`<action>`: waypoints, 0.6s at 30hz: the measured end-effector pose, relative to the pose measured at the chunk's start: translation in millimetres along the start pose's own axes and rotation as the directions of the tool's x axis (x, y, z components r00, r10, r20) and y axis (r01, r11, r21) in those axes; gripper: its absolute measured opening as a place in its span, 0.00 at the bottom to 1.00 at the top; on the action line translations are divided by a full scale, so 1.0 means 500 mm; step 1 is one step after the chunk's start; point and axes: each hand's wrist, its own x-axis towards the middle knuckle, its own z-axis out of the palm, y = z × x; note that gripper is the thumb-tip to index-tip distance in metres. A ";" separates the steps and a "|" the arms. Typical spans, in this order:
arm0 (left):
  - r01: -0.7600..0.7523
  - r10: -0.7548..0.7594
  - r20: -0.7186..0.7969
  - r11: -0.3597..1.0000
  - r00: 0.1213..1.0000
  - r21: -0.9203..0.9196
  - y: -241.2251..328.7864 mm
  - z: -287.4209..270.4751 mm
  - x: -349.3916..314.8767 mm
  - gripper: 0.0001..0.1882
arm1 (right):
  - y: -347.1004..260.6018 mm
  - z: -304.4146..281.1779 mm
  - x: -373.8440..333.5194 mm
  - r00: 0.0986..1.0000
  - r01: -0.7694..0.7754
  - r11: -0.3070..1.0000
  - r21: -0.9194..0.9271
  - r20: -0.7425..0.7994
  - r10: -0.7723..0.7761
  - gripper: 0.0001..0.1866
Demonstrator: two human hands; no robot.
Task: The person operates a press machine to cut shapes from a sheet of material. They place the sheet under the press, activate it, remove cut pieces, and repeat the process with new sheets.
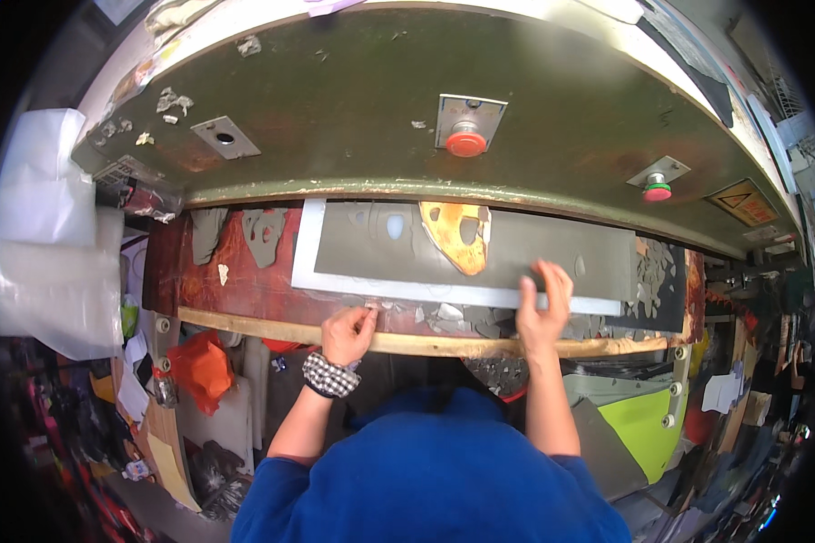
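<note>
A dark grey sheet [552,244] lies on a white sheet [398,289] over a reddish-brown board. On the grey sheet sits a yellow cutting die [462,244], rounded, with openings in it. My left hand [348,333] is closed in a pinch above the wooden front rail; something small and pale may be at its fingertips, but I cannot make it out. My right hand [545,306] is open, thumb and fingers apart, over the front right of the sheets, holding nothing. Grey cut pieces [263,237] lie on the board at the left.
A green machine beam [335,118] with a red push button [465,143] and a second button [657,190] spans the far side. Grey scraps [475,319] lie along the wooden rail [426,345] and at the right end. An orange bag [201,371] hangs at left.
</note>
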 end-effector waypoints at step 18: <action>-0.105 0.110 0.037 0.988 0.993 -0.111 0.161 0.043 0.055 0.08 | -0.119 -0.048 -0.152 0.779 -0.609 0.387 0.693 0.428 0.459 0.44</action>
